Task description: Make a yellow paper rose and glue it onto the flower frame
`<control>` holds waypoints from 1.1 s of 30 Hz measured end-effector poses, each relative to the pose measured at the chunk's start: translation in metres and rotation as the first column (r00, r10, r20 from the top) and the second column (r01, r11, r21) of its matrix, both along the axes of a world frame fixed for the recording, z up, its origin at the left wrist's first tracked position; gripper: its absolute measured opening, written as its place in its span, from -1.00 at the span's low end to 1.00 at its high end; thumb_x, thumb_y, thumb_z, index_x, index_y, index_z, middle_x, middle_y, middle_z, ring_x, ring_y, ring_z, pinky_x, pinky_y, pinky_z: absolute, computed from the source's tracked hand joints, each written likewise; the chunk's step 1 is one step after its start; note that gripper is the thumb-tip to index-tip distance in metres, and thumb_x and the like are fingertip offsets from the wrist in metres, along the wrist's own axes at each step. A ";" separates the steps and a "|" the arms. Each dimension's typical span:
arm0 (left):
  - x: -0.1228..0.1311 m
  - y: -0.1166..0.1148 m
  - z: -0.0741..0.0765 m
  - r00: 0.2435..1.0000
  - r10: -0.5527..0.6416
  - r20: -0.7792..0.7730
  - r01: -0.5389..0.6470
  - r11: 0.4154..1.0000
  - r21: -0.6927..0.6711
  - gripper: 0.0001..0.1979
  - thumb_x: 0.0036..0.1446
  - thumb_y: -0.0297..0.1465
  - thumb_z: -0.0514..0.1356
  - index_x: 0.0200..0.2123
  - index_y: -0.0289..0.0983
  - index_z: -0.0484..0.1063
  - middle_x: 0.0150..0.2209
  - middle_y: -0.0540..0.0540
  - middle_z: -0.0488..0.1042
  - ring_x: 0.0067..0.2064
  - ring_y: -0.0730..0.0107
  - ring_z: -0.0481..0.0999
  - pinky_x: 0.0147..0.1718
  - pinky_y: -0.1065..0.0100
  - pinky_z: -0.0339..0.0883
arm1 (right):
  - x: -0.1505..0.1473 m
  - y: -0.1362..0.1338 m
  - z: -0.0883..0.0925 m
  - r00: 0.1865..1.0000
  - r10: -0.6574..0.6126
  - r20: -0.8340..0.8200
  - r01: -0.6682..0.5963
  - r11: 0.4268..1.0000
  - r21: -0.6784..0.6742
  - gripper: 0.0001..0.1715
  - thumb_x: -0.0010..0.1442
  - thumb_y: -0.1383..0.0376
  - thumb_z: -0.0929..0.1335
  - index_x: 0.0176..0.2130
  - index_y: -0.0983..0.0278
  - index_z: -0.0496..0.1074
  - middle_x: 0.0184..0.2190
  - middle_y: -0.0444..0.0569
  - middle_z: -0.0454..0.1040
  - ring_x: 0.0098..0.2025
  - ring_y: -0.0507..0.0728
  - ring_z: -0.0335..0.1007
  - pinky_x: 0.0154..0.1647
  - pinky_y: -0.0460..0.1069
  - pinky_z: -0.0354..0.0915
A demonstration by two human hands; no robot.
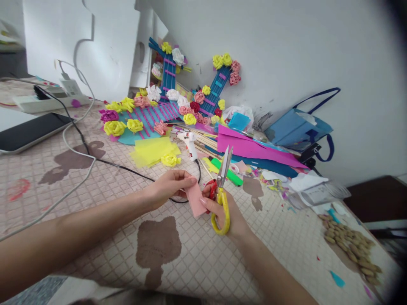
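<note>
My left hand [170, 184] pinches the top edge of a small pink paper piece [195, 199] just above the table. My right hand [224, 209] grips yellow-and-red handled scissors [221, 188], blades pointing up and slightly apart; its fingertips also touch the pink paper's right side. The two hands meet over the checked tablecloth [104, 186], near a black cable [127, 168].
Behind the hands lie a white glue gun [191, 144], yellow tissue with a yellow paper rose [170, 159], a blue craft structure covered in paper flowers [152, 114], magenta sheets [251, 148] and a blue bag [299, 127]. Left: a power strip [41, 101] and a tablet [28, 131]. Right: seeds [349, 245].
</note>
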State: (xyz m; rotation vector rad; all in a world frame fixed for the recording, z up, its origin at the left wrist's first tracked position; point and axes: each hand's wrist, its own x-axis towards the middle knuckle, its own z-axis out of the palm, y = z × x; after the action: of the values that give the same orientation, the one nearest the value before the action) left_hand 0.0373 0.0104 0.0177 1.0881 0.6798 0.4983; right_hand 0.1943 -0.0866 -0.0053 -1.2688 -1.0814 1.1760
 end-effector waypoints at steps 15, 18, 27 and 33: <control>0.001 -0.004 -0.006 0.997 -0.083 0.008 0.083 0.993 -0.086 -0.73 -0.14 -0.40 0.38 -0.36 -0.34 0.40 -0.40 -0.05 0.50 -0.41 0.49 0.45 -0.43 0.45 0.22 | 0.002 0.001 0.002 0.994 -0.077 -0.081 0.074 0.996 -0.044 -0.68 -0.04 0.18 0.46 -0.31 0.22 0.32 -0.45 -0.18 0.31 -0.51 -0.03 0.21 -0.54 -0.11 0.17; 0.000 -0.002 -0.005 0.996 -0.085 0.012 0.085 0.994 -0.061 -0.74 -0.12 -0.40 0.37 -0.35 -0.33 0.39 -0.37 -0.05 0.51 -0.35 0.45 0.48 -0.41 0.45 0.23 | 0.003 0.000 0.000 0.995 -0.067 -0.068 0.065 0.997 -0.036 -0.68 -0.04 0.23 0.46 -0.30 0.22 0.33 -0.48 -0.20 0.32 -0.51 -0.02 0.22 -0.52 -0.10 0.18; 0.001 -0.006 -0.013 0.988 -0.096 0.117 0.116 0.978 -0.174 -0.65 -0.02 -0.40 0.33 -0.14 -0.31 0.35 -0.14 -0.17 0.49 -0.19 0.37 0.51 -0.24 0.37 0.32 | 0.002 0.002 0.002 0.991 -0.123 -0.045 0.123 0.992 -0.014 -0.72 -0.03 0.24 0.46 -0.34 0.23 0.32 -0.47 -0.20 0.34 -0.53 -0.03 0.24 -0.53 -0.10 0.19; -0.001 0.006 -0.010 0.990 -0.006 0.144 0.029 0.987 -0.161 -0.65 -0.06 -0.44 0.35 -0.17 -0.34 0.38 -0.26 -0.10 0.51 -0.32 0.47 0.51 -0.29 0.42 0.35 | 0.003 0.001 -0.001 0.985 -0.060 -0.165 0.063 0.998 0.013 -0.67 0.02 0.11 0.43 -0.27 0.21 0.32 -0.51 -0.18 0.33 -0.54 -0.01 0.22 -0.52 -0.08 0.15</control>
State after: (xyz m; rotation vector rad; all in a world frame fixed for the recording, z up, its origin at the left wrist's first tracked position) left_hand 0.0360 0.0165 0.0078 0.8952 0.5736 0.4922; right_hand 0.1973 -0.0853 -0.0059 -1.1617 -0.9237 1.1990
